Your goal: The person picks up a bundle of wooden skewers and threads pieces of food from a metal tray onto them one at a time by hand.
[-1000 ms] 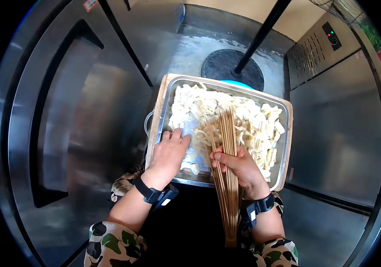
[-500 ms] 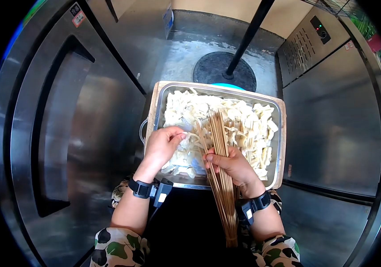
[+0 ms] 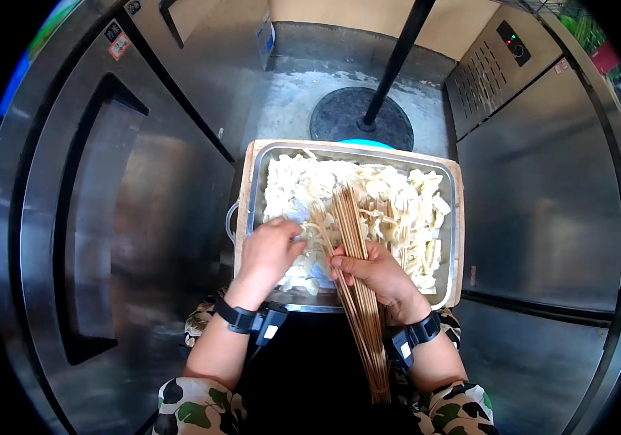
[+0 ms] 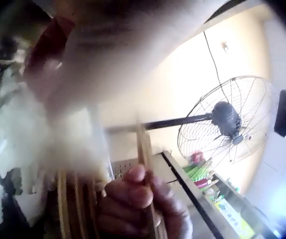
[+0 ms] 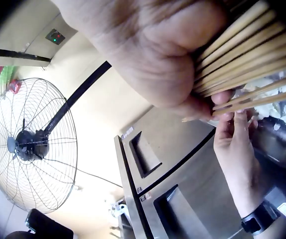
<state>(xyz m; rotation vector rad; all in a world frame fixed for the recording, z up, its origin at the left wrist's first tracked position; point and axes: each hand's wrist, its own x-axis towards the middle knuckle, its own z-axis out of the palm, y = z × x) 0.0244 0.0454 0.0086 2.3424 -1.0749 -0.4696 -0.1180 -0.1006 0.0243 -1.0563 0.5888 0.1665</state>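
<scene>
My right hand [image 3: 381,274] grips a thick bundle of bamboo skewers [image 3: 370,341], thumb across them, with their tips slanting over a metal tray [image 3: 451,243]. Creamy white strips of food [image 3: 310,177] cover much of the tray. More skewers stand among the strips just right of the bundle. My left hand [image 3: 267,252] is over the tray's left part, thumb and fingers curled together around a pale strip, blurred in the left wrist view. In the right wrist view the left fingertips [image 5: 227,127] are right by the outermost skewers.
The tray rests on a wooden board [image 3: 459,210] in front of my body. Steel cabinets [image 3: 173,217] close in on the left, and another steel cabinet [image 3: 535,196] is on the right. Ahead is a fan's black pole [image 3: 396,65] on a round base [image 3: 328,119].
My left hand reached into the strips, lifted with its fingertips pinched, then shifted slightly lower and curled more. The right hand keeps its grip on the skewers. The head view has tilted a little.
</scene>
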